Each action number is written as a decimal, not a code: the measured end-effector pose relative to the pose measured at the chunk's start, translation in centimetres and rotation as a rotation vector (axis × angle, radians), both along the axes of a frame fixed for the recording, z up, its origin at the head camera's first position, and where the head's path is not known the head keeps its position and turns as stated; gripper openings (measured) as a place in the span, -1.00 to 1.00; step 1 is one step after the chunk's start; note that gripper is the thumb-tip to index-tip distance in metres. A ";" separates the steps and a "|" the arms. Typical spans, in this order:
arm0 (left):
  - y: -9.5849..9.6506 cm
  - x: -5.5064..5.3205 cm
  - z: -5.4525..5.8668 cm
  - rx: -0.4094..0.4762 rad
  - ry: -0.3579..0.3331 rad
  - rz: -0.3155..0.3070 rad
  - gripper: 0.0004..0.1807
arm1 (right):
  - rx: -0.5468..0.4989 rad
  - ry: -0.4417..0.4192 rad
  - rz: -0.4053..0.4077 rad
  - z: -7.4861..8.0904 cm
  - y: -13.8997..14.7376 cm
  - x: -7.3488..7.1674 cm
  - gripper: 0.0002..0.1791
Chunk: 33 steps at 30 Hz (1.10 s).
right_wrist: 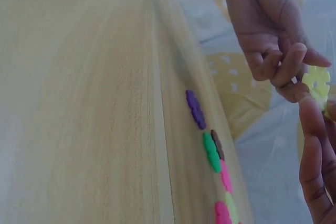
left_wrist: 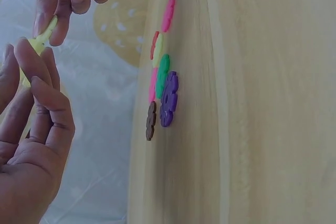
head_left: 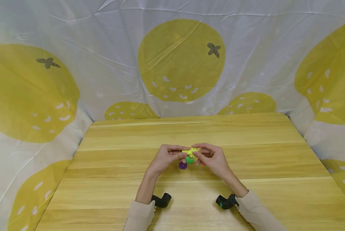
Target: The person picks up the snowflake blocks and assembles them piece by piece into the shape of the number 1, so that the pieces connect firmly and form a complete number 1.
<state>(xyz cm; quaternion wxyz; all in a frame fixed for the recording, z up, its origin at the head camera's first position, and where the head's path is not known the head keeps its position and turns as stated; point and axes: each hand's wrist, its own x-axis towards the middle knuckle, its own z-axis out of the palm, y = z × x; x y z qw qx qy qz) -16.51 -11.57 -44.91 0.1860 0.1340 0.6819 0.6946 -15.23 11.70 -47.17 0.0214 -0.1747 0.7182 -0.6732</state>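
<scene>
Both hands meet above the table, holding yellow snowflake-shaped plastic discs (head_left: 193,152) between them. My left hand (head_left: 164,158) pinches yellow plastic between thumb and fingers. From the other side, my right hand (head_left: 216,160) also pinches yellow plastic. One yellow disc (right_wrist: 316,83) shows its notched rim and centre hole in the right wrist view. Another notched part is seen nearly edge-on in the left wrist view; fingers hide where the pieces meet, so I cannot tell how firmly they are joined. Below the hands lie a green disc (head_left: 189,160) and a purple disc (head_left: 183,165).
More discs lie flat on the wooden table (head_left: 108,179): brown (left_wrist: 151,121), pink (left_wrist: 168,14), red (left_wrist: 154,45) and light yellow (left_wrist: 158,52). Black wrist-worn devices (head_left: 162,201) sit at both sleeves. A fruit-patterned cloth (head_left: 181,61) hangs behind the table.
</scene>
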 end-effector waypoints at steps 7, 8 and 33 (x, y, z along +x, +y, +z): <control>-0.2 0.0 0.3 -0.066 0.033 -0.012 -0.65 | 0.030 -0.011 -0.025 0.0 0.0 -0.1 -0.75; -0.2 0.0 0.3 -0.085 0.051 -0.004 -0.65 | 0.033 -0.009 -0.033 0.0 0.0 -0.2 -0.76; -0.8 0.1 0.8 -0.218 0.236 0.232 -0.90 | 0.384 -0.098 -0.057 -1.9 2.7 -3.6 -0.70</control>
